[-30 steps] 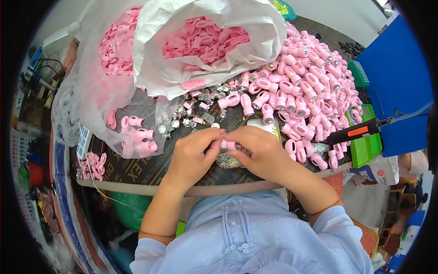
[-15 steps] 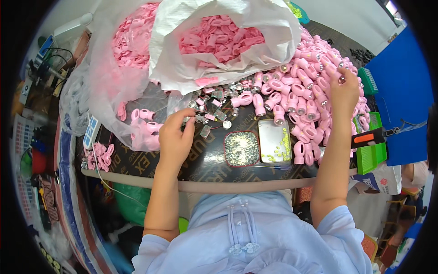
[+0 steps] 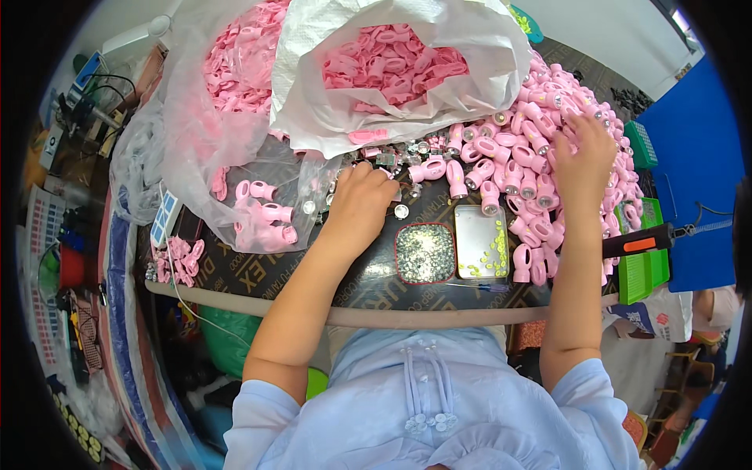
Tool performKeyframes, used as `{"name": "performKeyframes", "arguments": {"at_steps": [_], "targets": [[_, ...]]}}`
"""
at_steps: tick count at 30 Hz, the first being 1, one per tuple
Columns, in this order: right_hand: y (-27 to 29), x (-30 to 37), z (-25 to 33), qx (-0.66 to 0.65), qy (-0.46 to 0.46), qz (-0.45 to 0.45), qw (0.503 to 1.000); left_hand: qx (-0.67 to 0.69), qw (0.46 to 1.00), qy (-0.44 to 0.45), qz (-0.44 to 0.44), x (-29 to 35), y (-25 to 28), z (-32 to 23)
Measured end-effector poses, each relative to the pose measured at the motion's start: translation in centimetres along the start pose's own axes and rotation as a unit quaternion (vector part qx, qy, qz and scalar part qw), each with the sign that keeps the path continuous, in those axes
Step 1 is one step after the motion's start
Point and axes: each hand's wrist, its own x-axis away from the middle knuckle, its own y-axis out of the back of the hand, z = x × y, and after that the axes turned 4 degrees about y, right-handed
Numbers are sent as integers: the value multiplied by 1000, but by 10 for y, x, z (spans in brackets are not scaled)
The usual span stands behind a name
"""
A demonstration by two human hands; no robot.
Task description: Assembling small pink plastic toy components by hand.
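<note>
My left hand reaches palm down into a loose heap of small clear and metallic parts at the table's middle. Its fingers are bent together and their tips are hidden, so what they pinch cannot be made out. At the right, my right hand rests over a big pile of pink torch-like pieces with clear round ends. Its fingers are apart, with no piece seen held in them.
A white sack of pink shells stands behind. Clear plastic covers the left. Near the front edge are a red-rimmed tray of tiny metal bits, a tin with yellow-green bits, and a screwdriver. Green trays stand right.
My left hand has shifted right, deeper over the small parts, and turned palm down. The fingers of my right hand, earlier pinched at a pink piece, have come apart over the pile.
</note>
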Motion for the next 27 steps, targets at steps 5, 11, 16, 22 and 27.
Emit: {"name": "performKeyframes", "arguments": {"at_steps": [5,11,16,22,27], "targets": [[24,40,81,-407,14,129,904,180,975,124,-24,0,5,12],[23,61,141,-548,14,225,806,519,821,236,18,18,14,14],[2,64,155,-490,134,218,833,316,932,169,-42,21,26,3],[-1,73,163,-516,165,312,780,247,943,214,-62,43,35,10],[3,84,200,-388,242,326,827,142,973,182,-2,51,32,7]]}}
